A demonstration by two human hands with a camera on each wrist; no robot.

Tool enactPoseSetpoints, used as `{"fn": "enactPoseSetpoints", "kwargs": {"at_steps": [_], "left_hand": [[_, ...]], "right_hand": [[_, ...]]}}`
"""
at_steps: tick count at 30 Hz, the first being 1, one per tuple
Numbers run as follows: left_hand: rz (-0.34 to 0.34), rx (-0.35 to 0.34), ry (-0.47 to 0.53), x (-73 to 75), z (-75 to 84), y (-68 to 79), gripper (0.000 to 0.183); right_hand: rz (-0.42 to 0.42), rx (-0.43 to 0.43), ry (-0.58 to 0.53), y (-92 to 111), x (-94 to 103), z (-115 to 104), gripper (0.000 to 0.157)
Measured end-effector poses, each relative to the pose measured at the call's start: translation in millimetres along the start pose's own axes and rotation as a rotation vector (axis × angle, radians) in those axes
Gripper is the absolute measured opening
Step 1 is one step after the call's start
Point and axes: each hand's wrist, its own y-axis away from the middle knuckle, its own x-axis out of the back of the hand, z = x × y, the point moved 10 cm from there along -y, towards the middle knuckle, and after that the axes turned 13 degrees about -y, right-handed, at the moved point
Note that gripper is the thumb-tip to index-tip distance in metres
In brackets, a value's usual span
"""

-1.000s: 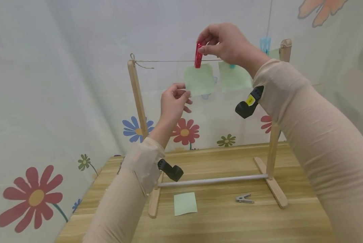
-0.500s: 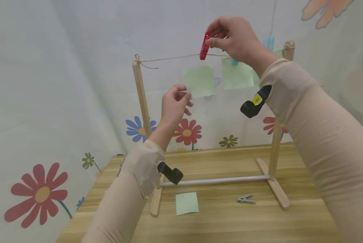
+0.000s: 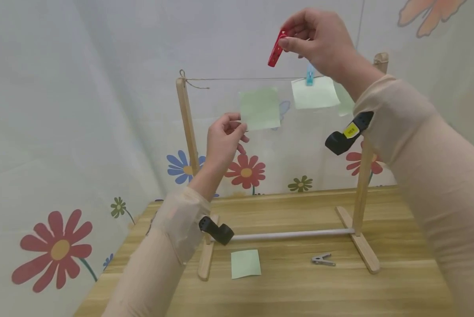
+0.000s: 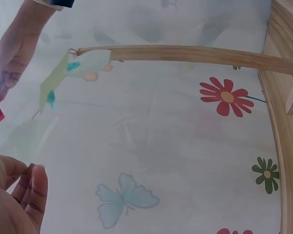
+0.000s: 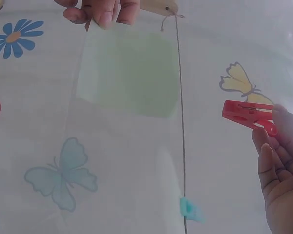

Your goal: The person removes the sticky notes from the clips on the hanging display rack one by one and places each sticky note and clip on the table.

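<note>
My right hand [image 3: 320, 42] pinches a red clothespin [image 3: 275, 52] above the string [image 3: 237, 79], apart from it; the right wrist view also shows the clothespin [image 5: 248, 113] off the string. Lower left, my left hand [image 3: 224, 140] pinches a square of pale green paper [image 3: 261, 108] by its lower left corner. The paper's top edge lies just below the string in the head view. Farther right, a blue clothespin [image 3: 309, 76] holds another green sheet [image 3: 320, 97] on the string. Behind that sheet, a further green sheet [image 3: 344, 100] is partly covered by my right arm.
The string runs between two wooden posts [image 3: 187, 127] of a stand joined by a white rod [image 3: 284, 235]. On the wooden table [image 3: 300, 290] lie a green paper square [image 3: 246, 264] and a grey clothespin [image 3: 323, 259]. A flower-patterned curtain [image 3: 102, 110] hangs behind.
My right hand has drawn the red clothespin up and right, off the paper, then off the string, which was pulled upward and has dropped back. My left hand keeps its grip on the paper.
</note>
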Motion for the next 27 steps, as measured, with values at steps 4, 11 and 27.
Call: {"fn": "enactPoseSetpoints", "kwargs": {"at_steps": [4,11,27], "left_hand": [[-0.011,-0.003,0.009,1.0,0.4,3.2,0.025],[-0.038,-0.008,0.011,1.9,-0.5,11.1,0.025],[-0.088,0.018,0.082,1.0,-6.9,27.5,0.022]], "right_hand": [[-0.001,0.01,-0.033,6.5,4.3,-0.9,0.041],[-0.02,0.014,-0.085,17.6,4.7,3.1,0.039],[-0.113,0.028,-0.212,46.8,-7.6,4.2,0.031]]}}
